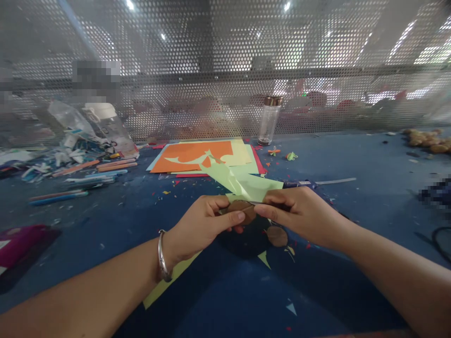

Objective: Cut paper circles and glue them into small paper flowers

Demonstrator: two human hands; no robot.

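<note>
My left hand (200, 225), with a silver bangle at the wrist, pinches a flat brown rounded piece (249, 216) that looks like a dry leaf or paper. Closed at the piece's right edge, my right hand (299, 206) holds a thin, dark, pointed tool; its kind cannot be made out. Just beyond both hands lies pale green cut paper (259, 185), partly curled up. A second brown rounded piece (277, 236) rests on the blue tabletop (218, 300) below my right hand. Under my left forearm sticks out a yellow-green paper strip (155, 293).
Coloured sheets (197, 155), orange on top, lie stacked ahead. A glass bottle (270, 121) stands behind them, near a perforated metal screen (225, 56). On the left are a clear bottle (114, 131) and coloured sticks (116, 165). Paper scraps (291, 308) dot the table.
</note>
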